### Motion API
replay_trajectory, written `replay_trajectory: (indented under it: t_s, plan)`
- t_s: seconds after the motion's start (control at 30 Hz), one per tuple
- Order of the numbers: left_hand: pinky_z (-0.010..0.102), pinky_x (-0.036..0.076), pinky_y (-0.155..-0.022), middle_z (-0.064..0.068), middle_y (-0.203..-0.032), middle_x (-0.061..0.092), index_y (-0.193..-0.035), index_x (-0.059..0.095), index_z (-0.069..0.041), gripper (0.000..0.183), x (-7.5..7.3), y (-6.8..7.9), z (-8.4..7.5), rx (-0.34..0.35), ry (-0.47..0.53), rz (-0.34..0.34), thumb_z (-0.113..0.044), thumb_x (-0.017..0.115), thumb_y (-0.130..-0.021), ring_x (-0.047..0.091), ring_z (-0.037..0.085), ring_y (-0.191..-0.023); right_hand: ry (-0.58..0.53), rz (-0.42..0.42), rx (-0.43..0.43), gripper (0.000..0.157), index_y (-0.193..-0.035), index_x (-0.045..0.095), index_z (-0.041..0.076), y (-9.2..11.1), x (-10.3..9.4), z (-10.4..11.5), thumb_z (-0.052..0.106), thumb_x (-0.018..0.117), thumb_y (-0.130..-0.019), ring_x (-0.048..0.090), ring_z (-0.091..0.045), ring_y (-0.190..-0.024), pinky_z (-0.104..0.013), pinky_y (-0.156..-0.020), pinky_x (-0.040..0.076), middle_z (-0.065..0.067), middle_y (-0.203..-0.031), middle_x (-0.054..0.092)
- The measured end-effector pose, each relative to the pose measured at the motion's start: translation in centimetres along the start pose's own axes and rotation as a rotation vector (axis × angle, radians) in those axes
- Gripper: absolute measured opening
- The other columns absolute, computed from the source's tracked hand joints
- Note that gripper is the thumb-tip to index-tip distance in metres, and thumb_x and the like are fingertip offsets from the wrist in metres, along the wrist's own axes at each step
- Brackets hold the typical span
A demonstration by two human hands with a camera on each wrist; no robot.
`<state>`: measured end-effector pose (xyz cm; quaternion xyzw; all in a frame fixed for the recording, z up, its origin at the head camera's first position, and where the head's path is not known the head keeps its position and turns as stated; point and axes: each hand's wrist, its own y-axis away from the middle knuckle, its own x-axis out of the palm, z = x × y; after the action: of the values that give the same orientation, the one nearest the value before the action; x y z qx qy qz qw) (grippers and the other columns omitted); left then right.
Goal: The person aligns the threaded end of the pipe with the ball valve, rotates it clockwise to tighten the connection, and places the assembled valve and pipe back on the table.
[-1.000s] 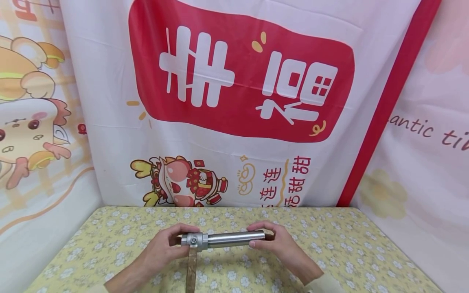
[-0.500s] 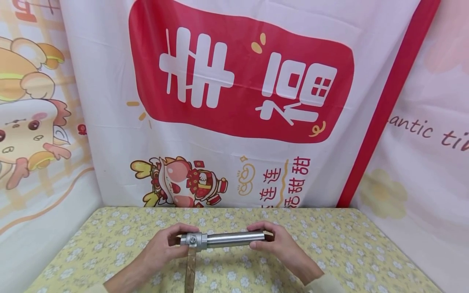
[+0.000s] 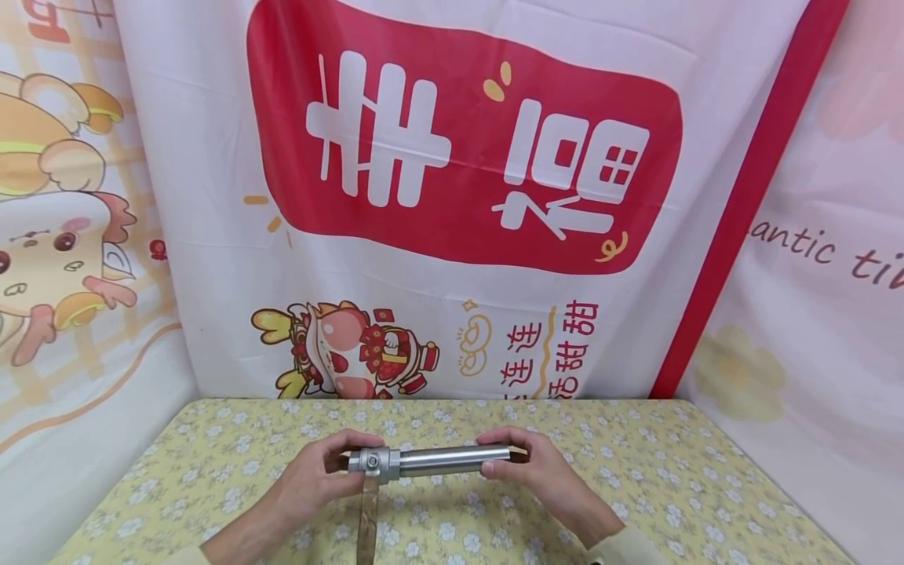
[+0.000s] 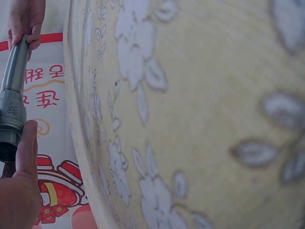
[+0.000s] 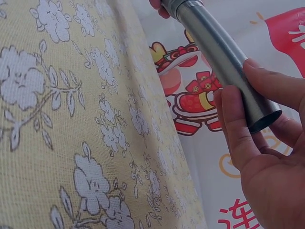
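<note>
A steel ball valve (image 3: pixel 374 463) and a straight metal pipe (image 3: pixel 455 461) are joined end to end, held level above the table. My left hand (image 3: pixel 314 471) grips the valve's outer end between thumb and fingers. At the pipe's free end, my right hand (image 3: pixel 540 475) holds the tube the same way. The valve's lever (image 3: pixel 367 522), brownish and flat, points down toward the near edge of the head view. Raised lettering shows on the valve body (image 4: pixel 12 112) in the left wrist view. In the right wrist view the pipe (image 5: pixel 224 57) has an open, hollow end between the fingers.
A yellow cloth with white flowers covers the table (image 3: pixel 636 471). Behind it hangs a white and red printed curtain (image 3: pixel 466 157). Printed fabric panels (image 3: pixel 78 275) enclose the left and right sides.
</note>
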<state>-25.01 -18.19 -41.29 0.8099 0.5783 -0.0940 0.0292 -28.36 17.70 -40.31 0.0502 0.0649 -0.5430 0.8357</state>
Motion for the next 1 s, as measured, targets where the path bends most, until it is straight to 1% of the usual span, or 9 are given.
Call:
replay_trajectory:
  t_s: [0.2,0.47,0.7,0.83,1.0]
  plan:
    - [0.038,0.063,-0.091,0.016,-0.140,0.066,-0.141,0.067,-0.005,0.044,0.00,0.01,-0.03,0.008,0.000,0.004,-0.016,0.077,-0.100,0.065,0.026,-0.112,0.000,0.001,0.010,0.043,-0.136,0.071,0.004,0.00,0.03,0.01,0.022,0.082,-0.099,0.072,-0.018,-0.109,-0.042,-0.100,0.061,-0.015,-0.134,0.071]
    - [0.037,0.063,-0.090,0.018,-0.141,0.065,-0.141,0.066,-0.004,0.044,0.00,0.03,0.06,0.016,-0.005,0.011,-0.015,0.077,-0.100,0.065,0.026,-0.112,-0.041,0.010,0.007,0.040,-0.133,0.072,0.002,-0.06,0.13,0.04,0.020,0.082,-0.099,0.075,-0.018,-0.107,-0.040,-0.099,0.063,-0.012,-0.127,0.074]
    - [0.036,0.062,-0.090,0.019,-0.142,0.065,-0.141,0.066,-0.004,0.044,0.03,0.06,0.14,0.030,-0.013,0.016,-0.015,0.076,-0.100,0.066,0.027,-0.112,-0.058,0.017,0.016,0.044,-0.137,0.069,-0.004,-0.08,0.05,-0.06,0.018,0.081,-0.100,0.076,-0.020,-0.107,-0.040,-0.098,0.063,-0.013,-0.127,0.075]
    - [0.035,0.062,-0.090,0.021,-0.142,0.064,-0.141,0.066,-0.003,0.044,0.04,0.12,0.14,0.043,-0.025,0.017,-0.014,0.076,-0.100,0.066,0.028,-0.113,-0.055,0.013,0.023,0.045,-0.137,0.068,-0.006,-0.09,0.08,-0.06,0.019,0.081,-0.100,0.077,-0.020,-0.106,-0.039,-0.097,0.064,-0.011,-0.124,0.076]
    - [0.035,0.062,-0.090,0.021,-0.141,0.064,-0.141,0.066,-0.003,0.044,0.08,0.16,0.15,0.043,-0.022,0.020,-0.013,0.076,-0.099,0.067,0.027,-0.113,-0.056,0.003,0.034,0.046,-0.136,0.068,-0.007,-0.10,0.20,-0.03,0.019,0.081,-0.100,0.077,-0.020,-0.105,-0.039,-0.097,0.064,-0.010,-0.122,0.077]
